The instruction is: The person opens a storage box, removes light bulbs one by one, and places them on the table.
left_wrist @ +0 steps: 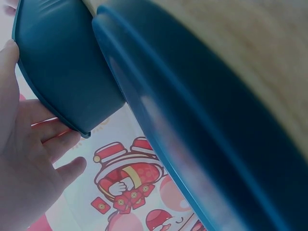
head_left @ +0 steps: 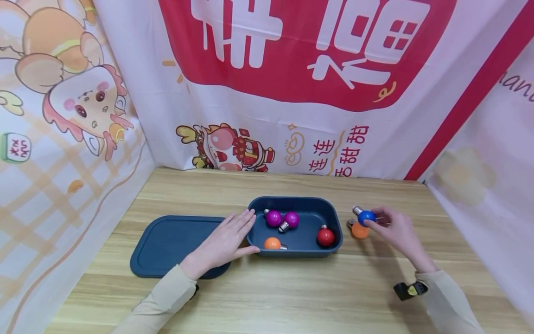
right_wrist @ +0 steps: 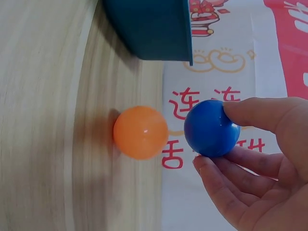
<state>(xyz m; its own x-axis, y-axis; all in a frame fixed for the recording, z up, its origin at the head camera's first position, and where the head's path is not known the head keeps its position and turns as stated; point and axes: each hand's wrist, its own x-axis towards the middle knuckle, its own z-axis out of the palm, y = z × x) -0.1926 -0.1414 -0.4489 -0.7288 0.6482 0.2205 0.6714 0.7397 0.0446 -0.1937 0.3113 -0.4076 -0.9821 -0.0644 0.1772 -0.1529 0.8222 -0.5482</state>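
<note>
In the head view my right hand [head_left: 398, 232] pinches a blue light bulb [head_left: 367, 218] between thumb and fingers, its metal base pointing up and left. Just beyond and below it, an orange bulb [head_left: 360, 230] lies on the table; the right wrist view shows the blue bulb [right_wrist: 211, 128] held clear of the orange one [right_wrist: 140, 132]. My left hand [head_left: 227, 239] rests with extended fingers at the left rim of a dark blue box [head_left: 298, 253]. Inside that box lie two purple bulbs [head_left: 291, 219], a red bulb [head_left: 325, 236] and another orange bulb [head_left: 272, 243].
A dark blue lid [head_left: 175, 246] lies flat on the wooden table [head_left: 283, 297], left of the box and partly under my left forearm. Printed cloth [head_left: 267, 102] hangs behind the table and along both sides.
</note>
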